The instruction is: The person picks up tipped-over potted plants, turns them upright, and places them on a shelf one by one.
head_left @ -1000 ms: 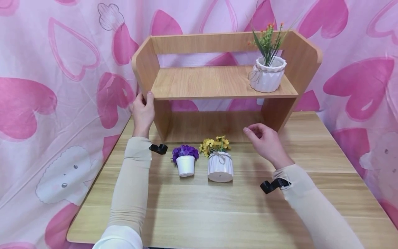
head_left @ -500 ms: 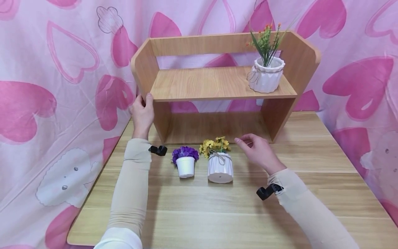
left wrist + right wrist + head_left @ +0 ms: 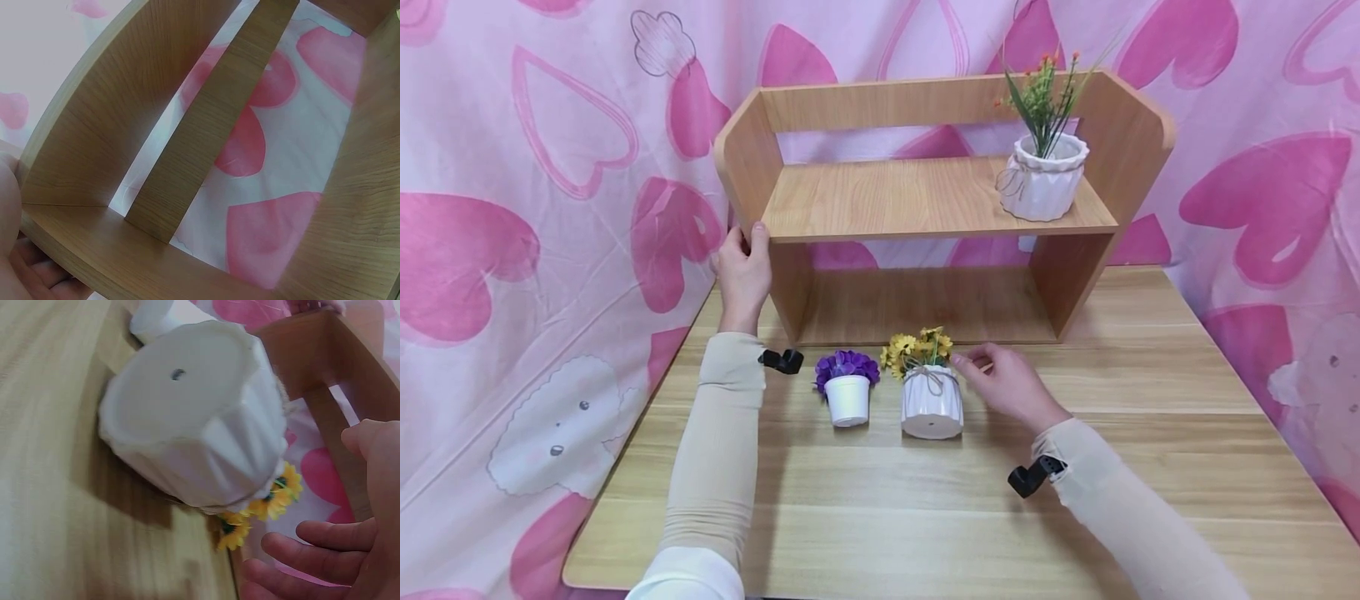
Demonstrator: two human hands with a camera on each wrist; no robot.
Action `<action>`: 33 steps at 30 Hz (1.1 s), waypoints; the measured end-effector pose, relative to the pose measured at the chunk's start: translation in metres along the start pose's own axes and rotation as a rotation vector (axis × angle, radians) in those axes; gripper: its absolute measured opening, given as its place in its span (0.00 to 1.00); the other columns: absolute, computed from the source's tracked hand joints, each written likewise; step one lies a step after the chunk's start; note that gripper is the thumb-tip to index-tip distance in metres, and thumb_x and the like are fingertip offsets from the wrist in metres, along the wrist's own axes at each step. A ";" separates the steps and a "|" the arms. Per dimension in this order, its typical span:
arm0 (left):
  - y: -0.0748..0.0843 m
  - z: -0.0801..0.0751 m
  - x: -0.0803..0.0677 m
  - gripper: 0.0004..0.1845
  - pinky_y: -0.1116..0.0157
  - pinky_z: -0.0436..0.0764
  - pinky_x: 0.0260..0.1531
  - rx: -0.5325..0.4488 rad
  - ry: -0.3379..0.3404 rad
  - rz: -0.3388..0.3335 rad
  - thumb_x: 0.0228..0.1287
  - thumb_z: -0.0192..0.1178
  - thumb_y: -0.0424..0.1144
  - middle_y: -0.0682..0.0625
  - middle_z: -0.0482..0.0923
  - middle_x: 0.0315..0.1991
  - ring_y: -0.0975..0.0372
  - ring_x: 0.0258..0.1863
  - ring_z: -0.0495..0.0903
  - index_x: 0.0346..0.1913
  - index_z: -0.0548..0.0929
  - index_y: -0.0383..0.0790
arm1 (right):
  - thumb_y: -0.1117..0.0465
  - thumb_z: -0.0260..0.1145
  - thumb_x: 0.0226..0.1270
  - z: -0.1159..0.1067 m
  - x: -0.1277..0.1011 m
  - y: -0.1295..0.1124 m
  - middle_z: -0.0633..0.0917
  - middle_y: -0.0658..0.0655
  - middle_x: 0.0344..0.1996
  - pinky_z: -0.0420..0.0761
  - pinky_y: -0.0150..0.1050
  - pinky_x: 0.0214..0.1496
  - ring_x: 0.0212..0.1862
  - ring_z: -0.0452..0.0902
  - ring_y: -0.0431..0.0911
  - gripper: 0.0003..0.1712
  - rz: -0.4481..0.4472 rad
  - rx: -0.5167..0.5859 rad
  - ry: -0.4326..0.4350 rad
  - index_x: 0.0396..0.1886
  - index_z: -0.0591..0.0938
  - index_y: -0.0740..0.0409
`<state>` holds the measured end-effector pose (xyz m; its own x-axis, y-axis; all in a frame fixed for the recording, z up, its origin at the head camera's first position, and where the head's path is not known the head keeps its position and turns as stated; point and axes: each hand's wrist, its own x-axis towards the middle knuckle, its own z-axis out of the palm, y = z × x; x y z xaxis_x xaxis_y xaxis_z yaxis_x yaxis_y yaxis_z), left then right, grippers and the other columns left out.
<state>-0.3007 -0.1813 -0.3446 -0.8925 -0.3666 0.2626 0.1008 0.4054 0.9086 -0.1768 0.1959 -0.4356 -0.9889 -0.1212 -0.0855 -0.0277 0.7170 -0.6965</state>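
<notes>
A wooden shelf stands at the back of the table. My left hand grips its left side panel, thumb on the front edge. On the shelf board at the right sits a white pot with green and orange sprigs. In front of the shelf stand a small white pot of purple flowers and a ribbed white pot of yellow flowers. My right hand is open just right of the yellow-flower pot, fingers near its blooms, not touching that I can see.
The wooden table runs to a near edge below my arms. A pink heart-print curtain hangs close behind and to both sides. Black camera mounts sit on both wrists.
My right hand has moved down and left from under the shelf to beside the yellow-flower pot. The left hand has stayed on the shelf's side.
</notes>
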 end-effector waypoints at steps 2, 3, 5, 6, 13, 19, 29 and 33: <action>0.000 0.000 0.000 0.32 0.56 0.76 0.77 -0.007 -0.001 0.002 0.82 0.50 0.60 0.46 0.78 0.76 0.54 0.73 0.78 0.77 0.77 0.46 | 0.32 0.59 0.80 0.004 0.000 0.001 0.89 0.63 0.56 0.86 0.55 0.60 0.56 0.85 0.56 0.38 0.011 0.005 -0.010 0.64 0.83 0.62; 0.001 0.000 0.000 0.32 0.56 0.76 0.77 -0.010 -0.003 -0.001 0.82 0.50 0.61 0.46 0.78 0.76 0.54 0.73 0.78 0.77 0.77 0.47 | 0.32 0.60 0.80 0.005 0.000 0.002 0.89 0.63 0.56 0.86 0.55 0.59 0.56 0.85 0.56 0.38 0.019 0.008 -0.012 0.64 0.83 0.62; 0.001 0.000 0.000 0.31 0.57 0.76 0.77 -0.016 -0.006 0.002 0.82 0.50 0.60 0.46 0.78 0.76 0.54 0.72 0.79 0.77 0.77 0.47 | 0.31 0.60 0.79 0.009 0.000 0.003 0.89 0.63 0.55 0.86 0.54 0.58 0.55 0.85 0.55 0.39 0.029 0.008 -0.020 0.63 0.83 0.61; 0.002 0.000 -0.001 0.31 0.57 0.76 0.77 -0.020 -0.009 0.003 0.82 0.50 0.60 0.46 0.78 0.76 0.54 0.72 0.79 0.77 0.77 0.47 | 0.30 0.60 0.79 0.010 0.000 0.004 0.89 0.62 0.55 0.86 0.53 0.58 0.55 0.84 0.55 0.39 0.033 0.011 -0.027 0.63 0.83 0.61; 0.004 -0.001 -0.001 0.31 0.57 0.75 0.77 -0.032 -0.011 0.004 0.82 0.51 0.60 0.46 0.77 0.77 0.55 0.73 0.79 0.77 0.76 0.46 | 0.28 0.59 0.77 0.018 0.001 0.004 0.88 0.62 0.53 0.86 0.51 0.57 0.53 0.84 0.54 0.42 0.057 0.038 -0.059 0.64 0.83 0.61; 0.003 0.000 -0.001 0.31 0.58 0.76 0.77 -0.040 -0.014 0.014 0.82 0.51 0.59 0.45 0.78 0.76 0.55 0.72 0.79 0.77 0.77 0.46 | 0.28 0.60 0.77 0.027 0.001 0.002 0.89 0.60 0.49 0.85 0.45 0.50 0.47 0.84 0.51 0.41 0.047 0.015 -0.075 0.60 0.84 0.61; -0.001 0.002 0.000 0.29 0.58 0.79 0.73 -0.050 0.023 0.061 0.82 0.53 0.55 0.41 0.83 0.70 0.54 0.66 0.83 0.72 0.81 0.40 | 0.22 0.56 0.74 0.038 0.001 0.001 0.88 0.59 0.42 0.82 0.40 0.41 0.42 0.82 0.50 0.48 0.116 0.045 -0.148 0.57 0.84 0.63; -0.001 0.002 0.000 0.29 0.59 0.80 0.72 -0.043 0.037 0.066 0.82 0.53 0.55 0.41 0.84 0.69 0.55 0.66 0.84 0.71 0.82 0.40 | 0.22 0.59 0.72 0.038 0.002 -0.001 0.87 0.59 0.39 0.81 0.39 0.38 0.39 0.82 0.50 0.46 0.150 0.097 -0.182 0.53 0.84 0.62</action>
<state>-0.3021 -0.1800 -0.3462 -0.8664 -0.3715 0.3337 0.1784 0.3938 0.9017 -0.1736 0.1687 -0.4624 -0.9381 -0.1466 -0.3137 0.1400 0.6681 -0.7308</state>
